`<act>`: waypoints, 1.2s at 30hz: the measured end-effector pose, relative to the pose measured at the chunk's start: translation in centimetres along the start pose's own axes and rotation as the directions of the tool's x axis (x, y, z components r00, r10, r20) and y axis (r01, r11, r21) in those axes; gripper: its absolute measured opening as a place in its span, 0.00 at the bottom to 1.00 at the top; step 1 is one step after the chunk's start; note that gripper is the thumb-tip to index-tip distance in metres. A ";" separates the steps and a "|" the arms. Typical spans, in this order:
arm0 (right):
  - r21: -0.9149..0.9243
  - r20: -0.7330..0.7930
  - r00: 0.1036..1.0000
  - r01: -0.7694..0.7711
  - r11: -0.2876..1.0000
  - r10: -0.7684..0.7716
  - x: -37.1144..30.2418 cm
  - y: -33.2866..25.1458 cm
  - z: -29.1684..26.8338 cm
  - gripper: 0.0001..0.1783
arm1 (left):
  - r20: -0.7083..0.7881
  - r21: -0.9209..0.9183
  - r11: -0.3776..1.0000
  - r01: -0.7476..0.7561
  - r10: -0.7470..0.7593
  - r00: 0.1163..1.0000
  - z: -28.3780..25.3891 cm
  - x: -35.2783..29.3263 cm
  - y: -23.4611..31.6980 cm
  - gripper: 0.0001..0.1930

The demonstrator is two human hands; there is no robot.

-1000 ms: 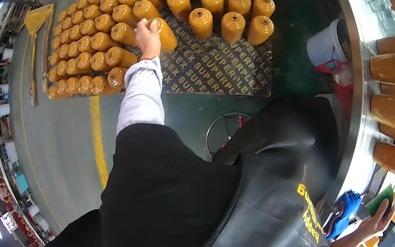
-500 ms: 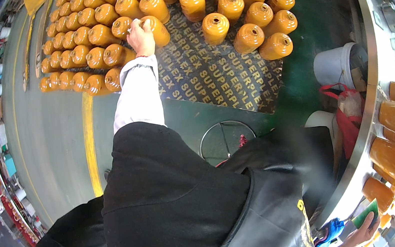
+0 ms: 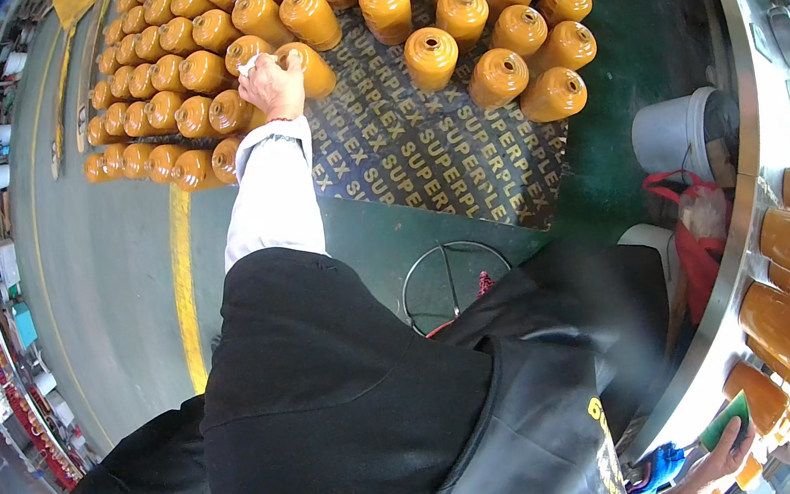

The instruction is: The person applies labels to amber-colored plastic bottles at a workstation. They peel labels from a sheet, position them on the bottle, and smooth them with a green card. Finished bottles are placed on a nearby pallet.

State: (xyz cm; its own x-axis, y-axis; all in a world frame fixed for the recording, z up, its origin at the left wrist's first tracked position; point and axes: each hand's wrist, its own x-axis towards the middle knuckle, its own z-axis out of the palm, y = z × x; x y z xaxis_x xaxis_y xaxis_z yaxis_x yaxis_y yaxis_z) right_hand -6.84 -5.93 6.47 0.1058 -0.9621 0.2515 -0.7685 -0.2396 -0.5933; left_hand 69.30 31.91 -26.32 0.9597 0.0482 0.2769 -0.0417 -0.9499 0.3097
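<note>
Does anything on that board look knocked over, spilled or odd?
Nothing looks fallen or spilled. Only the spacing of the glossy amber jars seems uneven: packed closely on the left, looser on the right, where patterned board shows between them.

The left hand, at eleven o'clock, has slid toward nine o'clock — and the amber bottle beside it sits farther that way too. At four o'clock, the right hand's green pad now overlaps a bench bottle.
</note>
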 end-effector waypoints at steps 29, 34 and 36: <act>0.044 0.003 0.987 -0.158 0.986 0.158 -2.3 0.2 0.2 0.21 | 0.367 -0.131 0.915 -0.382 0.402 0.838 3.4 4.9 15.7 0.17; 0.087 0.033 0.993 -0.115 0.990 0.113 -2.9 2.0 -0.1 0.19 | 0.354 -0.158 0.904 -0.398 0.428 0.832 3.1 4.7 15.4 0.16; 0.114 0.050 0.994 -0.097 0.989 0.092 -2.2 1.8 0.5 0.18 | 0.346 -0.158 0.904 -0.398 0.428 0.835 2.8 4.4 15.3 0.16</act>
State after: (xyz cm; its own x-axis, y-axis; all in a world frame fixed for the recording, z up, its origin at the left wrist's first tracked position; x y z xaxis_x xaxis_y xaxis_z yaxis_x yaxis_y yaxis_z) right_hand -8.18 -4.33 4.50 0.0662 -0.9854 0.1569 -0.6981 -0.1580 -0.6984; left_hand 73.72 16.68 -22.92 0.8797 -0.4730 0.0487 -0.4631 -0.8291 0.3132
